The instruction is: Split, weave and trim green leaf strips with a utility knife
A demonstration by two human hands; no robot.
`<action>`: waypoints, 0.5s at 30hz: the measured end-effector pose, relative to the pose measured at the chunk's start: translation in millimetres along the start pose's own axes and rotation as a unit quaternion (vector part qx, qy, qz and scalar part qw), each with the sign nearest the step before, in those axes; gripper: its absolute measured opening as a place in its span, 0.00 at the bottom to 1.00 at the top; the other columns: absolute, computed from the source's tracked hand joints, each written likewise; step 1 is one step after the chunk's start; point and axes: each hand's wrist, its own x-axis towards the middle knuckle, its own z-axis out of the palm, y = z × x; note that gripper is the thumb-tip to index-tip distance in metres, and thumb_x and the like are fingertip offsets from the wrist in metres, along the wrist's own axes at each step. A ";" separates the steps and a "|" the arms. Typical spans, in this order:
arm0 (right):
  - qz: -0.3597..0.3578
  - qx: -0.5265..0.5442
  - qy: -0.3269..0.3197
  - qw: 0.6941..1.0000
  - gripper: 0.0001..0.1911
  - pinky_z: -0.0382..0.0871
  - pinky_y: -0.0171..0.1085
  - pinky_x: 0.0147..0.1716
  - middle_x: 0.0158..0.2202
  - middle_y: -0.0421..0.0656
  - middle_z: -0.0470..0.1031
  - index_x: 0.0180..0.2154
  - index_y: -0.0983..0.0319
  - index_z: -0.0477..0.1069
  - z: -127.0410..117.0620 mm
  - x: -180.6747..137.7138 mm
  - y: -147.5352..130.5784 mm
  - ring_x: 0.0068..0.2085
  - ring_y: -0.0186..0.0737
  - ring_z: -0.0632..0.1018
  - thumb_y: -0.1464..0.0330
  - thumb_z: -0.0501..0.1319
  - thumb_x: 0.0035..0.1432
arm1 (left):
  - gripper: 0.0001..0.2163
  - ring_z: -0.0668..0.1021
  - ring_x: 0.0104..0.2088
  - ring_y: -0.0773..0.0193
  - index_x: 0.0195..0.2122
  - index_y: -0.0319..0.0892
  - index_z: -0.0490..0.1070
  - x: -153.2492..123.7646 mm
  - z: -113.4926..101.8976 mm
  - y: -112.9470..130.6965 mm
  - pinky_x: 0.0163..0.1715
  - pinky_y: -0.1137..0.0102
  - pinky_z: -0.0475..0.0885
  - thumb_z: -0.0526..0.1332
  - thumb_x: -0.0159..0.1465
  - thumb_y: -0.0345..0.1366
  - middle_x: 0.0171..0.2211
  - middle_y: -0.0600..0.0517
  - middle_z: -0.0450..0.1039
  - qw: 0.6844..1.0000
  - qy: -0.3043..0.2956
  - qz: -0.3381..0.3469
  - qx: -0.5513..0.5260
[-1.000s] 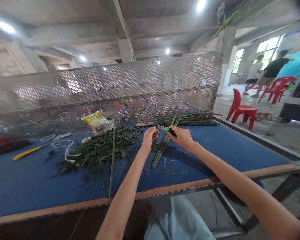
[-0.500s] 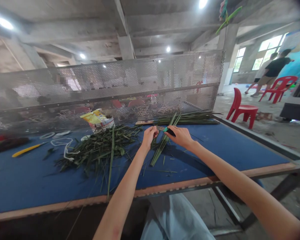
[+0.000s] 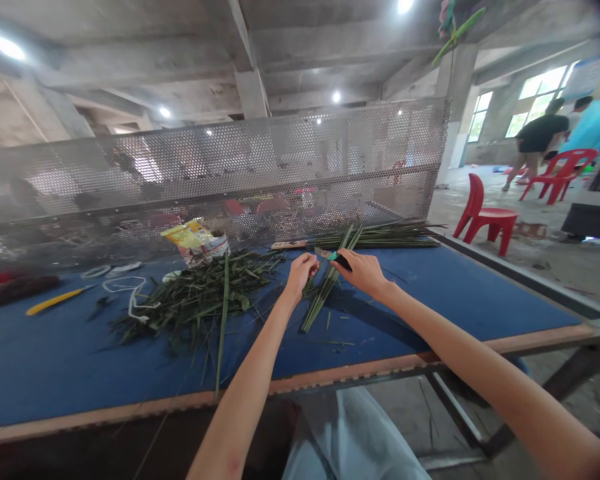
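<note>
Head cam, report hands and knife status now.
Right hand gripping knife, blade toward left hand. Left hand closed, beside blade. Green stalks beneath both hands. Leaf pile to the left.

A head-worn camera looks forward and down from above the person's forearms, close over the left hand [image 3: 300,277] and right hand [image 3: 357,272] at a blue worktop [image 3: 430,300]. Its wide frame reaches past a perforated metal screen [image 3: 230,167] to a red plastic chair [image 3: 485,217] at right and the concrete ceiling [image 3: 130,53] overhead.
</note>
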 end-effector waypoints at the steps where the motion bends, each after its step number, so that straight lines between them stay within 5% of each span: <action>1: 0.000 -0.001 0.000 1.000 0.21 0.56 0.34 0.28 0.44 0.45 0.77 0.48 0.59 0.66 0.5 -0.2 0.4 0.38 0.44 0.78 0.54 0.46 0.65 | 0.11 0.63 0.19 0.73 0.20 0.39 0.63 0.0 0.6 -0.5 0.21 0.74 0.56 0.58 0.55 0.39 0.18 0.56 0.63 1.000 -0.005 0.003 0.007; 10: -0.004 -0.022 -0.023 0.999 0.23 0.56 0.34 0.29 0.45 0.48 0.76 0.49 0.60 0.65 0.4 0.5 0.9 0.40 0.45 0.77 0.53 0.43 0.65 | 0.12 0.62 0.19 0.73 0.19 0.39 0.65 -2.0 2.2 -1.3 0.21 0.73 0.55 0.58 0.55 0.40 0.19 0.55 0.63 0.999 -0.033 0.006 0.015; 15: 0.041 -0.028 0.016 0.999 0.23 0.55 0.34 0.28 0.43 0.47 0.76 0.47 0.60 0.66 -3.4 8.5 29.5 0.39 0.45 0.77 0.54 0.42 0.66 | 0.09 0.63 0.19 0.73 0.19 0.39 0.65 -3.0 0.6 -0.3 0.21 0.74 0.55 0.58 0.53 0.36 0.19 0.54 0.65 0.999 -0.029 -0.010 0.008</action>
